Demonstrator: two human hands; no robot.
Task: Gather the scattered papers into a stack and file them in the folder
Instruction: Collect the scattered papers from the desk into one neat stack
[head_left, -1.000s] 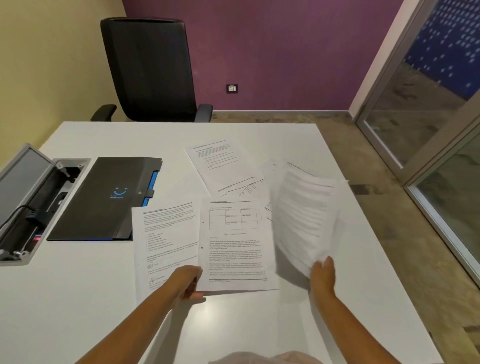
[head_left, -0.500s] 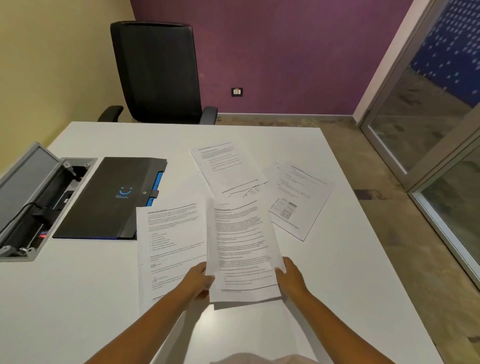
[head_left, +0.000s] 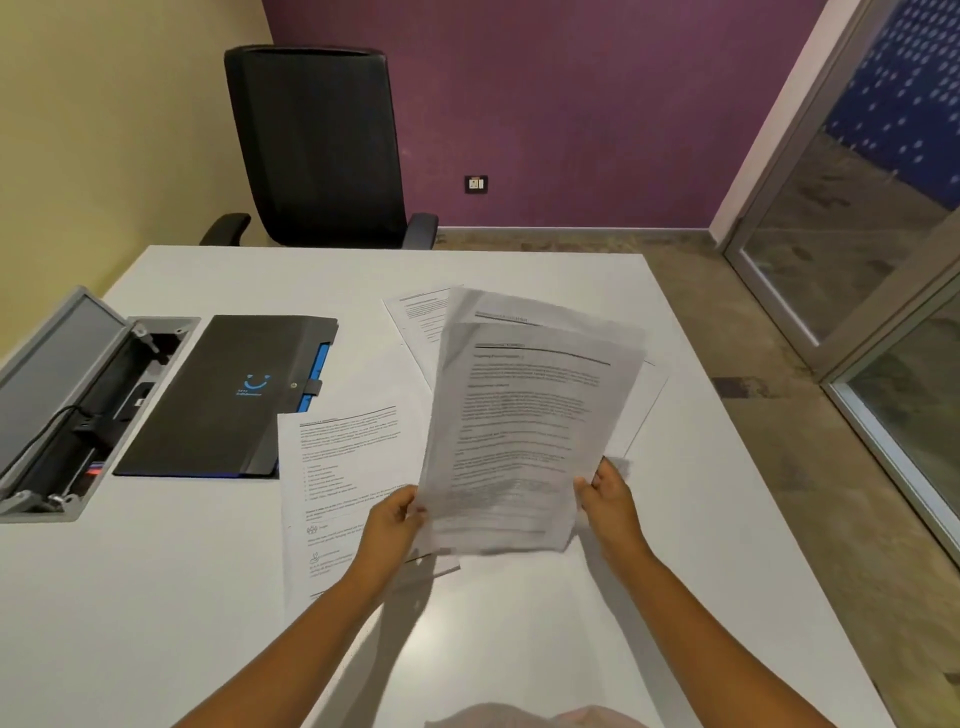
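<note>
Both hands hold a small stack of printed papers (head_left: 524, 431) lifted and tilted above the white table (head_left: 156, 597). My left hand (head_left: 392, 525) grips the stack's lower left edge and my right hand (head_left: 605, 493) grips its lower right edge. One printed sheet (head_left: 337, 483) lies flat on the table to the left of the stack, partly under my left hand. Another sheet (head_left: 415, 317) shows beyond the stack, and the edge of one more (head_left: 649, 395) peeks out on its right. The black folder (head_left: 228, 395) with blue tabs lies shut at the left.
An open grey cable box (head_left: 67, 405) with wires is set into the table at the far left. A black office chair (head_left: 317, 145) stands at the far edge. The table's right edge drops to the floor beside a glass door (head_left: 857, 218).
My right hand laid a lifted sheet onto the one in my left hand. Both hands then raised the joined papers off the table and tilted them up, hiding the sheets behind.
</note>
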